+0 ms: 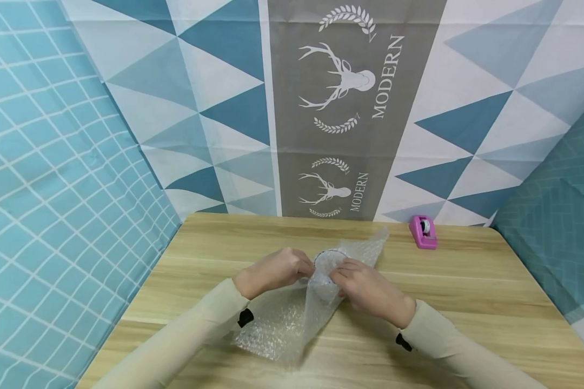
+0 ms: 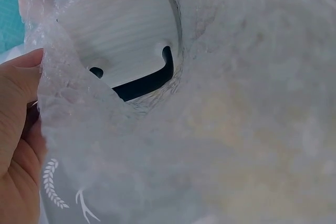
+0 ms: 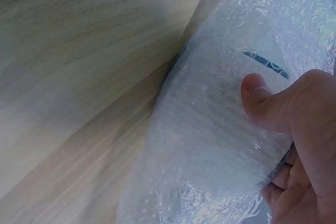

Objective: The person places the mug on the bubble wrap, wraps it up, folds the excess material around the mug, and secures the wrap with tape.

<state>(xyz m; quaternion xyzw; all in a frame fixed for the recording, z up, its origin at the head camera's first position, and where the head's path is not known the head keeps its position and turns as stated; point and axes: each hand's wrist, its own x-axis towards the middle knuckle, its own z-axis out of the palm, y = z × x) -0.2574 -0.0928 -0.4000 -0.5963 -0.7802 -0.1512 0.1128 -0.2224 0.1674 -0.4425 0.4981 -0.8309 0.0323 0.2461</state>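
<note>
A white mug [image 2: 126, 30] with a black handle [image 2: 144, 85] shows through an opening in a sheet of clear bubble wrap [image 1: 274, 324] in the left wrist view. From the head, only its dark round rim appears through the plastic. My left hand [image 1: 284, 268] pinches an edge of the wrap beside the mug. On the other side, my right hand [image 1: 370, 289] grips the wrapped mug, its thumb [image 3: 260, 103] pressing on the plastic and the other fingers lying past the rim. The wrap's loose part spreads toward me, and a corner sticks out at the far right.
A pink tape dispenser [image 1: 423, 232] stands near the back right of the wooden table [image 1: 214, 237]. Behind the table hangs a patterned cloth [image 1: 331, 135], with blue tiled cloth [image 1: 53, 189] on the left side.
</note>
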